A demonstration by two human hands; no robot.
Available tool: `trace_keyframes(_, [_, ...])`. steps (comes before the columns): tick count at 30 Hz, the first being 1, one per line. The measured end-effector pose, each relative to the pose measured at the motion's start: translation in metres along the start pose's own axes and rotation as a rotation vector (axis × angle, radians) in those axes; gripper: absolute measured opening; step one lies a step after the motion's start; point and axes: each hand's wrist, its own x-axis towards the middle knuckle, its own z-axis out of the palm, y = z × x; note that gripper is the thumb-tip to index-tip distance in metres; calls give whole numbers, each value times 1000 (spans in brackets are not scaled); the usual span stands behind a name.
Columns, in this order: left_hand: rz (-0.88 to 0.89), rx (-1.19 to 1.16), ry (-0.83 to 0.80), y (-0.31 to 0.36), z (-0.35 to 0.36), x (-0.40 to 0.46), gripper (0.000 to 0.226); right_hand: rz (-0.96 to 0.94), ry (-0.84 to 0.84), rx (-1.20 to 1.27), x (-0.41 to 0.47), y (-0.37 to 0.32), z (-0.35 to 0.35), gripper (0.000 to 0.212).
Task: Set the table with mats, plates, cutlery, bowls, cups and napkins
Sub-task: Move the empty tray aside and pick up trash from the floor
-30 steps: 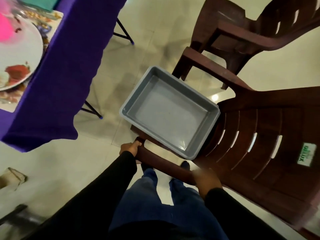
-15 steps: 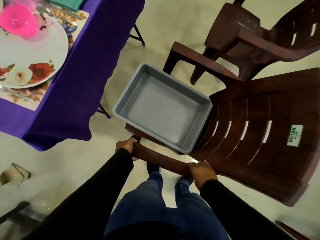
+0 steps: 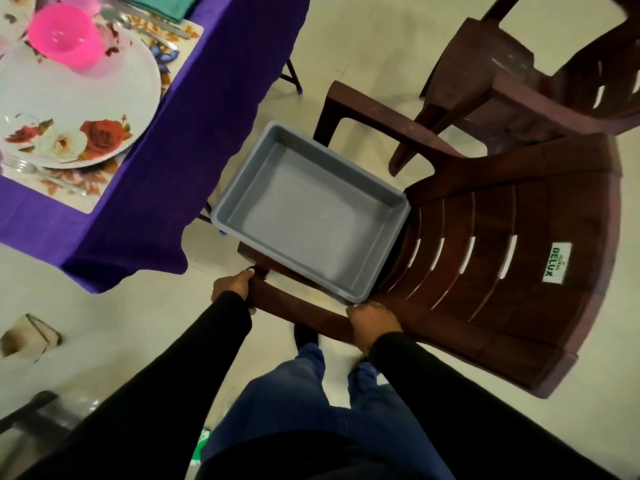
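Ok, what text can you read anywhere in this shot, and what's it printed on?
"DELUX": green letters on a white sticker on the backrest of the chair, reading sideways in this view.
A smaller line of print on the same sticker, beside "DELUX", is too small to read.
Nothing readable on the grey bin, the plate, the mat or the pink bowl.
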Motion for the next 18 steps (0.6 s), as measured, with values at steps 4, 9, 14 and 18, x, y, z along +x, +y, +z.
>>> trace_keyframes(4, [467,375,182,-3,15,-35,71,-27,75,133,2,-12,-40,30])
trace_keyframes(9, [757,119,12,2,71,-96,57,-43,279,246,0,-13,-87,28])
trace_keyframes(14, [819,-30,-62,-6,113,-155,44,-56,494,424,-26,26,-125,32])
trace_keyframes(18, [889,-72,-144,-20,144,-205,41,-181,524,416,-54,87,-148,33])
